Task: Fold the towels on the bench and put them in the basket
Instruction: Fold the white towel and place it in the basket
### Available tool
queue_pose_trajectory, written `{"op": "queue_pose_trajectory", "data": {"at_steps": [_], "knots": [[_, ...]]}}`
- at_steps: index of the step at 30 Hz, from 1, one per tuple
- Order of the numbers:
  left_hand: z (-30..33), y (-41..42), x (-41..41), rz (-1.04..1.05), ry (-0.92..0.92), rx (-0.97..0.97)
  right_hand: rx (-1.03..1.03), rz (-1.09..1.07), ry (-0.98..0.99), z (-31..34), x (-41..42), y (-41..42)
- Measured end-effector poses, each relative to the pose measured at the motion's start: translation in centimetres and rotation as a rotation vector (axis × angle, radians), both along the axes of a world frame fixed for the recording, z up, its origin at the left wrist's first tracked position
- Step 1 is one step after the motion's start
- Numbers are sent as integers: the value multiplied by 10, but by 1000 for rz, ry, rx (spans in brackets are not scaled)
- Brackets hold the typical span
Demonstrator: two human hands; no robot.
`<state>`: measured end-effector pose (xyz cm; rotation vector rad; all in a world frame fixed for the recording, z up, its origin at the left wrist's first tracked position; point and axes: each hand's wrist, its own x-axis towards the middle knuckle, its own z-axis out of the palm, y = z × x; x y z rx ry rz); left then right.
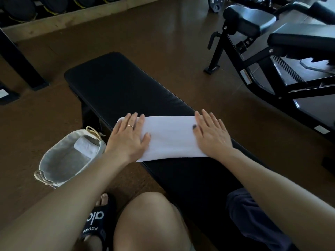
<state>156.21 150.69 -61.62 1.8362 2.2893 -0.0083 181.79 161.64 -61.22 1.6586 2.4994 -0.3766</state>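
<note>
While both palms are lying flat, fingers straight and gripping nothing, the left hand (129, 137) and right hand (211, 134) are pressing opposite ends of the white towel (171, 137) on the black bench (116, 84). Smoothing outward before the next fold seems wise; the fabric basket (54, 160) is sitting left, already holding a folded towel (85, 146).

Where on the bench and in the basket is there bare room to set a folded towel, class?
The bench is bare beyond the white towel, up to its far end. The near stretch is crowded: left hand and right hand lie flat on the towel, knees just behind. The basket holds one folded towel at its far end; its near floor is free.
</note>
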Motion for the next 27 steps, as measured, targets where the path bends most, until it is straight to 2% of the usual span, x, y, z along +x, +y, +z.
{"op": "queue_pose_trajectory", "data": {"at_steps": [3, 6, 8, 11, 16, 18, 21, 22, 24, 27], "knots": [[6, 0, 2, 17, 57, -19, 64, -2, -56, 9, 2, 2], [8, 6, 14, 17, 60, 27, 170, 185, 18, 12, -19, -9], [6, 7, 16, 0, 13, 59, 136, 276, 32, 6, -27, -15], [-1, 6, 1, 23, -7, 65, 83, 209, 28, 0, -20, -9], [7, -1, -9, 408, -156, 135, 29, 51, 66, 6, -6, 5], [13, -5, -7, 606, -306, 132, 3, -58, 177, 11, -6, 8], [19, -12, -17, 945, -847, 36, -3, -160, 255, 18, -10, 12], [20, -15, -21, 939, -937, 6, 3, -159, 245, 21, -12, 14], [21, -18, -29, 829, -882, 18, 11, -141, 218, 26, -12, 17], [27, -11, -37, 697, -794, 158, 2, -103, 185, 33, -7, 24]]}}
